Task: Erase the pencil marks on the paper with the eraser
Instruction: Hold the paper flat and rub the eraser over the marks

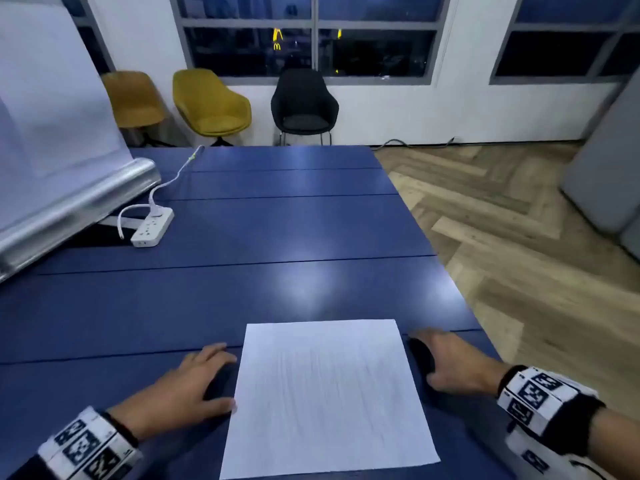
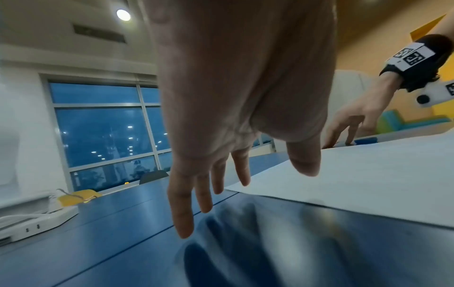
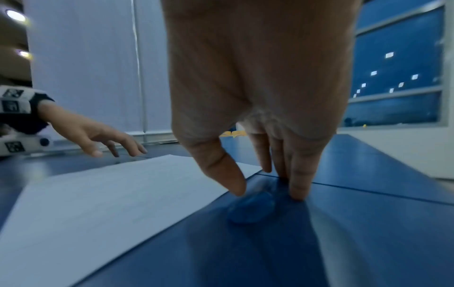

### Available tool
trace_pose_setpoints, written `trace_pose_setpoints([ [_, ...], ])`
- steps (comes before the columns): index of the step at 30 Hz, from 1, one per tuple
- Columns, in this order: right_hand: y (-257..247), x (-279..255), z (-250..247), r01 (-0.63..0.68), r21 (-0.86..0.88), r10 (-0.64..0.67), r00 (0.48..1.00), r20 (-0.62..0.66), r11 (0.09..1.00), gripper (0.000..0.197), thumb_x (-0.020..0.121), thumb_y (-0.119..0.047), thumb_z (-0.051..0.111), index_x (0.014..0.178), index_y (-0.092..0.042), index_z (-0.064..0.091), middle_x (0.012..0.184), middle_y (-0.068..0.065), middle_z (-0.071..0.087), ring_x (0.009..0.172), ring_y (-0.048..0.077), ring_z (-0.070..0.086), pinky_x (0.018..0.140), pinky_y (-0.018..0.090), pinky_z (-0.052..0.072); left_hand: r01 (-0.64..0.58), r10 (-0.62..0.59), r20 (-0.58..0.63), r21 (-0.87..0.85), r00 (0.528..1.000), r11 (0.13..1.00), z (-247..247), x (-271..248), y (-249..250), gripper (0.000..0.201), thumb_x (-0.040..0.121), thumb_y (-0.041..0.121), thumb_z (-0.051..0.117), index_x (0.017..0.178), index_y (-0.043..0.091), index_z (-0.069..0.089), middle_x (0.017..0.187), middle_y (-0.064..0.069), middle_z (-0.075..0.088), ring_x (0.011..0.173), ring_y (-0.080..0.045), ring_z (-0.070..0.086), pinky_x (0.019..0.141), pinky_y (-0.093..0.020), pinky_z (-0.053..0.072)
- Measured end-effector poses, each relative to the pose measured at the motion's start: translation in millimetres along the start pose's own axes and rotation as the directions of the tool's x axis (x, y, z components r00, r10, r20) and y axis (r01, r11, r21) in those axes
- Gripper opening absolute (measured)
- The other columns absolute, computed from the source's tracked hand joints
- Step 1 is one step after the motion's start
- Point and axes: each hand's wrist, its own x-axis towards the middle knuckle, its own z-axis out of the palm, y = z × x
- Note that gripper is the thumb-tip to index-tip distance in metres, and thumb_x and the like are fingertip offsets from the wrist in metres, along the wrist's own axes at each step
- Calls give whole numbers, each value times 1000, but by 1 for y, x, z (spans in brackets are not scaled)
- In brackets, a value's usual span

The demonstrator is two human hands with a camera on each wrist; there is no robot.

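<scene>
A white sheet of paper [image 1: 329, 393] with faint grey pencil strokes lies on the blue table [image 1: 277, 220] near its front edge. A small blue eraser [image 3: 250, 207] lies on the table just right of the sheet [image 3: 110, 194]. My right hand [image 3: 270, 165] reaches down over it with straight fingers; the thumb tip touches the eraser's end and the fingertips stand on the table beside it. My left hand [image 1: 207, 372] is spread open beside the sheet's left edge, thumb near that edge [image 2: 356, 174], holding nothing. From the left wrist, the eraser [image 2: 366, 140] shows under the right hand [image 2: 349, 132].
A white power strip [image 1: 152, 226] with its cable lies at the far left, beside a silver roller holding a white sheet [image 1: 69, 202]. The table's right edge [image 1: 460, 289] drops to wooden floor close to my right hand. Chairs [image 1: 303, 105] stand beyond the far edge.
</scene>
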Motion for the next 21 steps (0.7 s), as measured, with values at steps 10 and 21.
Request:
trace_pose_setpoints([
  [10, -3, -18, -6, -55, -22, 54, 997, -46, 998, 57, 63, -6, 68, 119, -16, 65, 115, -1, 67, 108, 22, 61, 91, 32, 51, 62, -59, -67, 41, 996, 997, -4, 19, 20, 97, 77, 70, 59, 155, 29, 18, 164, 8, 10, 148, -25, 15, 115, -55, 24],
  [21, 7, -23, -15, 54, -203, -50, 998, 23, 978, 29, 68, -16, 77, 68, -28, 50, 94, -6, 65, 89, 16, 60, 75, 32, 52, 10, -2, -33, 219, 999, 976, 5, 15, 19, 92, 79, 66, 66, 152, 27, 26, 156, 11, 17, 135, -21, 21, 107, -49, 35],
])
